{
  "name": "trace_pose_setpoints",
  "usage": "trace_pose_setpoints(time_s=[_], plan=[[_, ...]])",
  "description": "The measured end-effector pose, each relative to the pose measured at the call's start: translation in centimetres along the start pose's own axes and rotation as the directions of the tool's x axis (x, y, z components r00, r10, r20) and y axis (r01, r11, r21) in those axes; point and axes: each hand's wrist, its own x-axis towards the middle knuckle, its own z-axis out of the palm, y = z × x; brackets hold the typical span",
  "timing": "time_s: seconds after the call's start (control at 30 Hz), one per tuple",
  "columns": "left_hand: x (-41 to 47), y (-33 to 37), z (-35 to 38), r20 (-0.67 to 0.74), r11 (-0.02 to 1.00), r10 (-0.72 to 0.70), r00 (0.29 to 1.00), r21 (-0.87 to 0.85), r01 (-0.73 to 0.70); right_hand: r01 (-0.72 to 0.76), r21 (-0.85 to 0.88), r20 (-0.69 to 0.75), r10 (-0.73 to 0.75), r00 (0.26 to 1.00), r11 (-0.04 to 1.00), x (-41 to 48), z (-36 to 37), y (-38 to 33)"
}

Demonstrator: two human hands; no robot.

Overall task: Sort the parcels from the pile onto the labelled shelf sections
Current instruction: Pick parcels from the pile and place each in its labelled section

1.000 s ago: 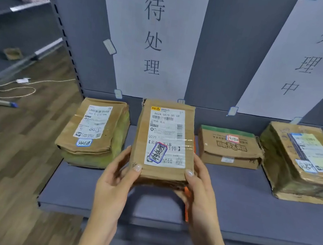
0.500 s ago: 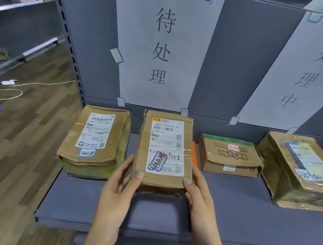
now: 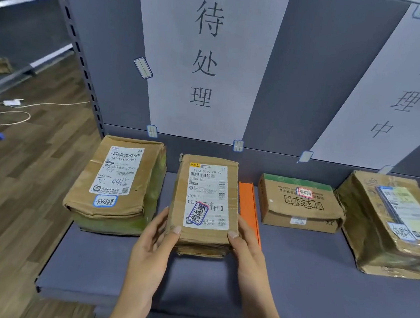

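A brown cardboard parcel with a white shipping label and a blue-ringed handwritten sticker lies on the grey shelf, below the paper sign 待处理. My left hand holds its near left corner, thumb on top. On the near right corner sits my right hand, gripping the same way. A second parcel with a similar blue sticker lies just to the left, in the same section.
An orange divider strip lies on the shelf right of the held parcel. Beyond it rest a small box with a red-ringed sticker and a larger taped parcel, under the sign 处理中. Wooden floor with a cable is at left.
The parcel has gone from held up above the shelf to lying down on it, left of the orange strip. Both hands stay on its near corners.
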Motion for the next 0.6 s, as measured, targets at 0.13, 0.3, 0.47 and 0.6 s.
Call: trace_pose_setpoints(time_s=[0.13,0.3,0.47,0.6], plan=[[0.5,-0.3,0.3,-0.017,1.000,-0.016,1.000,0.003,0.016,-0.035,0.022,0.013,0.034,0.999,0.999,0.8,-0.1,0.2],[0.6,-0.2,0.9,-0.017,1.000,-0.018,1.000,-0.013,0.018,-0.080,0.077,0.048,0.077,0.996,0.994,1.5,-0.5,0.1],[0.6,1.0,2.0,-0.012,0.998,0.060,0.998,0.028,-0.060,-0.049,0.133,0.067,0.040,0.997,0.990,3.1,-2.4,-1.5],[1.2,3.4,2.3,0.069,0.950,0.259,0.963,0.161,-0.267,0.011,0.099,0.133,-0.025,0.991,0.995,4.9,-5.2,-4.3]])
